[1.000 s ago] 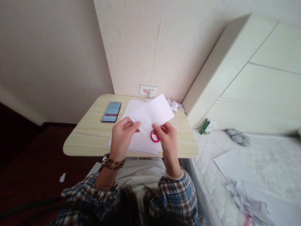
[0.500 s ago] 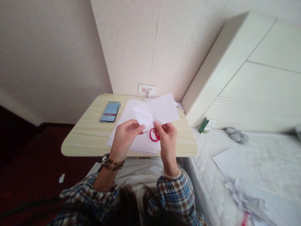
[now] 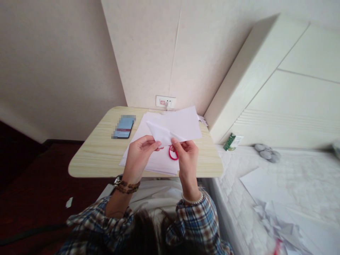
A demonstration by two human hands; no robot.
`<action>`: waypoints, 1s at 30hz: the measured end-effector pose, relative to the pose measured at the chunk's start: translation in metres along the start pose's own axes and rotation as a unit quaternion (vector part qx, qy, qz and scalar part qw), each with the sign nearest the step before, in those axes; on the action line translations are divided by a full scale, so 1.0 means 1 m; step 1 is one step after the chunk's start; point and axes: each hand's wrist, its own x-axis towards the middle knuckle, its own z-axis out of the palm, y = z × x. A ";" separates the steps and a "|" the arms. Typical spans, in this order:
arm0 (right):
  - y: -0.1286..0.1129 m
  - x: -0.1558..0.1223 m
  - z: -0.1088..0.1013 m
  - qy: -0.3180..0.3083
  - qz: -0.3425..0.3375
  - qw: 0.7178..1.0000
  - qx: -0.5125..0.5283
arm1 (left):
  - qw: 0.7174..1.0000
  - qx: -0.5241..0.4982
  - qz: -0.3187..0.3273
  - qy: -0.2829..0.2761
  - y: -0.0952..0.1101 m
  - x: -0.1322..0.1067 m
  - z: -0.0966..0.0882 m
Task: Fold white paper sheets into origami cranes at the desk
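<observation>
A white sheet of paper (image 3: 183, 122), partly folded at its near left side, is held up over the table. My left hand (image 3: 140, 154) pinches its lower left edge between thumb and fingers. On the near edge, right of the middle, my right hand (image 3: 188, 154) grips it with the thumb on top. Below the paper lies a pair of scissors (image 3: 170, 154), of which only a red handle loop shows between my hands. The scissors rest on a stack of white paper (image 3: 159, 166), whose far part the held sheet hides.
A phone (image 3: 124, 126) lies on the left of the wooden table (image 3: 92, 159). Behind it is a wall socket (image 3: 165, 102) with a plug. To the right, the bed (image 3: 305, 177) bears a green and white box (image 3: 232, 141), a grey item (image 3: 267, 152) and crumpled paper (image 3: 287, 230).
Both hands and the sheet have shifted very slightly left in view. The folded part at the near edge lies a little flatter. My grip on the paper is the same.
</observation>
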 end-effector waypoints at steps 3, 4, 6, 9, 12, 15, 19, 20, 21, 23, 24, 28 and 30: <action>-0.002 -0.001 0.002 -0.014 0.003 1.000 0.002 | 1.000 0.001 0.008 0.018 0.000 0.000 -0.001; -0.002 -0.002 0.003 -0.017 0.003 1.000 0.002 | 1.000 0.003 0.010 0.024 0.000 0.000 -0.002; -0.003 -0.002 0.002 -0.020 0.003 1.000 0.000 | 0.999 0.008 0.011 0.031 0.001 0.001 -0.003; -0.005 -0.002 0.000 -0.029 0.004 1.000 -0.005 | 0.999 0.006 0.011 0.040 0.003 0.002 -0.006; -0.005 -0.001 -0.004 -0.045 0.001 0.999 -0.007 | 0.998 -0.006 0.014 0.060 0.004 0.004 -0.009; -0.004 0.001 -0.008 -0.059 0.002 0.998 -0.015 | 0.996 -0.022 0.020 0.082 0.006 0.007 -0.014; -0.005 0.002 -0.010 -0.084 0.011 0.996 -0.029 | 0.993 -0.043 0.018 0.108 0.009 0.009 -0.019; -0.005 0.003 -0.010 -0.090 0.014 0.995 -0.032 | 0.993 -0.047 0.017 0.111 0.010 0.009 -0.020; -0.006 0.003 -0.010 -0.093 0.017 0.995 -0.034 | 0.992 -0.050 0.017 0.112 0.010 0.009 -0.021; -0.007 0.003 -0.010 -0.097 0.020 0.994 -0.037 | 0.992 -0.054 0.025 0.111 0.011 0.008 -0.021; -0.008 0.003 -0.009 -0.097 0.021 0.994 -0.037 | 0.992 -0.055 0.031 0.112 0.010 0.008 -0.022; -0.010 0.002 -0.008 -0.102 0.023 0.994 -0.036 | 0.989 -0.054 0.063 0.123 0.008 0.008 -0.023; -0.010 0.002 -0.007 -0.102 0.020 0.994 -0.038 | 0.987 -0.048 0.075 0.131 0.007 0.007 -0.022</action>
